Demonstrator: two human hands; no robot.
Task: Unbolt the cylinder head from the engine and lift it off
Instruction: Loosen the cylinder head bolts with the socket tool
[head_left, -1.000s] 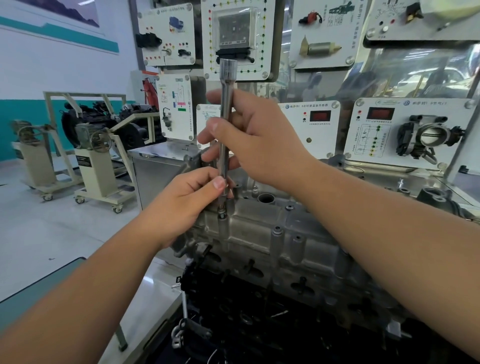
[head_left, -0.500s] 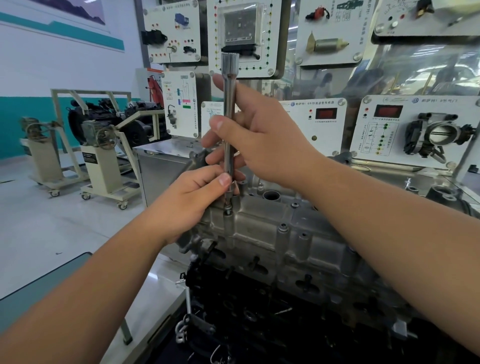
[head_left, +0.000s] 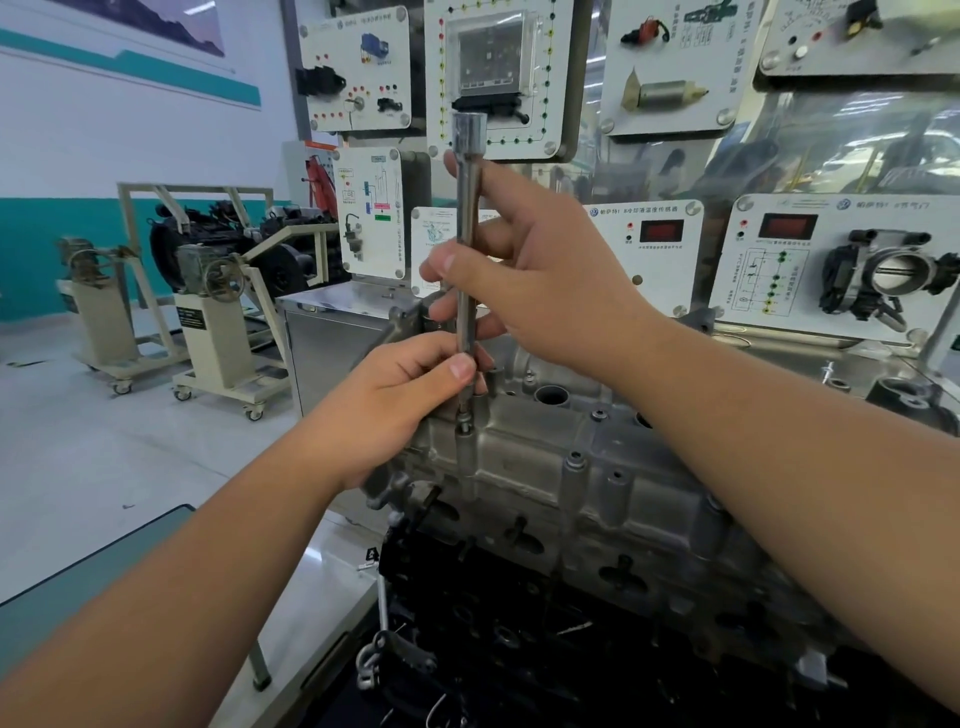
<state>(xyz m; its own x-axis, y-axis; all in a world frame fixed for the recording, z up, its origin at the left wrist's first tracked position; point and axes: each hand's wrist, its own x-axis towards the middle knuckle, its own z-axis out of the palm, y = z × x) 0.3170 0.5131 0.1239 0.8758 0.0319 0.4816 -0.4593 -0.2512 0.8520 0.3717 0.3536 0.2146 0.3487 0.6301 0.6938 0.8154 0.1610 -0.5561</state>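
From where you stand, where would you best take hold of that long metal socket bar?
Grip the socket bar on its bare mid-shaft, coming from the side. It stands upright on the cylinder head, slim and round, as the right hand and left hand do.

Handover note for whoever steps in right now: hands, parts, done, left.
Left hand: pinches the lower end of the extension bar, just above the bolt.
Right hand: fingers wrapped round the bar's middle; bar upright, no ratchet on its top end.
Cylinder head: seated on the engine block, bar engaged at its near left corner.
Done: nothing visibly removed.
Left: loosen the bolts, lift the head off.
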